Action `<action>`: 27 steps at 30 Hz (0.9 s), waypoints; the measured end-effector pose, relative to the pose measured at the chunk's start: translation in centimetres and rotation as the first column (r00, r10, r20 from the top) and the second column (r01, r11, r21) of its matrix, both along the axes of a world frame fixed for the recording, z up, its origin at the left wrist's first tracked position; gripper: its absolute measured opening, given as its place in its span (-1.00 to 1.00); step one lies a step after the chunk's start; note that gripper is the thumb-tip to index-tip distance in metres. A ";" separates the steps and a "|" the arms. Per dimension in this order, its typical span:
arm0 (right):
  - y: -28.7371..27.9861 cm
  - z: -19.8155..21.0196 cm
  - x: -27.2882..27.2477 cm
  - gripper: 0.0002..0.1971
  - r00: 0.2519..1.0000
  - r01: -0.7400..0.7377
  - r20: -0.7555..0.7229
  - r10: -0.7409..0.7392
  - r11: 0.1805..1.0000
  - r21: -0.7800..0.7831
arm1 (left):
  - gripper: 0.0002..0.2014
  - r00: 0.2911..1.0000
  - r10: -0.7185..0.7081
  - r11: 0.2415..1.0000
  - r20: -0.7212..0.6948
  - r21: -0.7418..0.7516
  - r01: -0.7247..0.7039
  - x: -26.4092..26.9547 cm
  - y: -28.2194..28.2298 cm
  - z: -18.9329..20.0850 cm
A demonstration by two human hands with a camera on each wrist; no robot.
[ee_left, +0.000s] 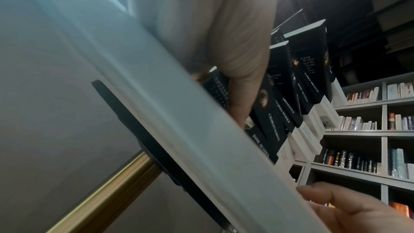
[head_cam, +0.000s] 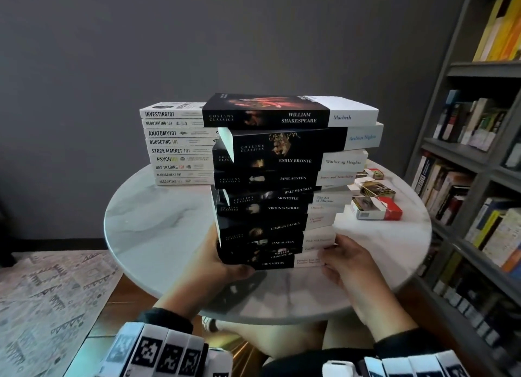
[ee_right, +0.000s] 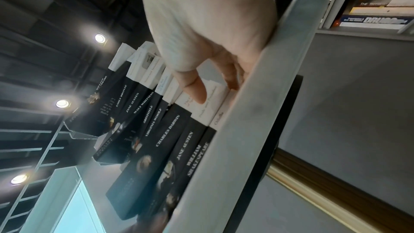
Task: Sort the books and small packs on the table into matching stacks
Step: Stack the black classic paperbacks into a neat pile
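A tall, slightly uneven stack of black-and-white classics [head_cam: 282, 179] stands near the front of the round marble table [head_cam: 158, 221]. My left hand [head_cam: 225, 264] grips its lower left end, fingers curled round the bottom books. My right hand [head_cam: 341, 258] holds the lower right end at the white spine parts. In the right wrist view my right hand [ee_right: 212, 33] has its thumb pressed on a white spine of the stack [ee_right: 168, 130]. The left wrist view shows my left hand [ee_left: 224, 42] against the stack [ee_left: 291, 95]. Small packs [head_cam: 376, 209] lie loose to the right.
A neat stack of white "101" books [head_cam: 177, 145] stands behind and to the left, close to the black stack. Tall grey bookshelves [head_cam: 479, 151] fill the right side. A patterned rug [head_cam: 42, 292] lies on the floor at the left.
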State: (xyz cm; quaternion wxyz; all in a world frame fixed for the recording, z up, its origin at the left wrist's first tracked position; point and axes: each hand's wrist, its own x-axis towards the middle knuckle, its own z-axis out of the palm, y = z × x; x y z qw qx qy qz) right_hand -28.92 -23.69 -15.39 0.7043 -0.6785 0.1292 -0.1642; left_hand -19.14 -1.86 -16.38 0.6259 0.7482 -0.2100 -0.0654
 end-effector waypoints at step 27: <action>-0.6 0.6 1.6 -0.37 0.995 -0.064 0.042 0.091 0.899 -0.434 | -0.31 0.999 0.036 0.999 -0.008 0.027 -0.036 -0.6 0.0 1.0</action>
